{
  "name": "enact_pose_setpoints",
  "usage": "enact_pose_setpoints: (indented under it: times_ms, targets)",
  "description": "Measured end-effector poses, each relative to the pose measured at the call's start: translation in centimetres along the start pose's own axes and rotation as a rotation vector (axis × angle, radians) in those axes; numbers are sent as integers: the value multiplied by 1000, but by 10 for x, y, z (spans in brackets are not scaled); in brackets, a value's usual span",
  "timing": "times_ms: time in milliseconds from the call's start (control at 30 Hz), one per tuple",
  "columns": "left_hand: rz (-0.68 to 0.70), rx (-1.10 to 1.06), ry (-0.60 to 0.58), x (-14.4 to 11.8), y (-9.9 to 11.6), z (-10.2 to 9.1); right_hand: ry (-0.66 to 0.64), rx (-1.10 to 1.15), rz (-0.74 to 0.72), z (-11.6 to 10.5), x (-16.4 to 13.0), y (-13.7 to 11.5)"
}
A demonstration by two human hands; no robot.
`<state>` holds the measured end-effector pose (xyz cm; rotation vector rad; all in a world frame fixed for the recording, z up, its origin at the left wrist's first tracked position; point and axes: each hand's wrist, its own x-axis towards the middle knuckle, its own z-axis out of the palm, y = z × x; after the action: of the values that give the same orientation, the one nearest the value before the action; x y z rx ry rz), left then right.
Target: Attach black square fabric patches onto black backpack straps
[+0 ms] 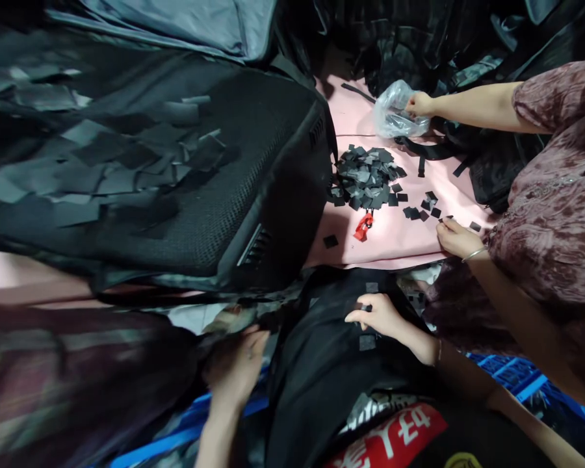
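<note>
Right hand point(383, 316): dark square point(365, 307) apparently pinched between thumb and fingers, held over black cloth point(322, 364) between two grey patches point(367, 342). Left hand point(238, 367): blurred, grip could not be told. Light, edge-only pinch judged best.

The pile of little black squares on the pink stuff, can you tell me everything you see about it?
The pile is a loose, messy heap of small, flat, dark squares, some shining grey in the light. They look thin; I can't tell what they're made of. They overlap at many angles on the pink surface, close beside the big black bag. Some lie loose around its edge. Nobody is touching it.
</note>
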<state>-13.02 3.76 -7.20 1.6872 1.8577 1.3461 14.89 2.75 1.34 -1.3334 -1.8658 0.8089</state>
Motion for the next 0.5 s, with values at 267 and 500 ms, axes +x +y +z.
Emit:
enact_pose_setpoints:
  times_ms: [267,500]
  targets:
    - [26,-692,-327,-29,115,45,-82,-20,-127,0,-5,-8]
    - [-422,-1271,-264,-23,119,38,-437,706,11,-14,-10,5]
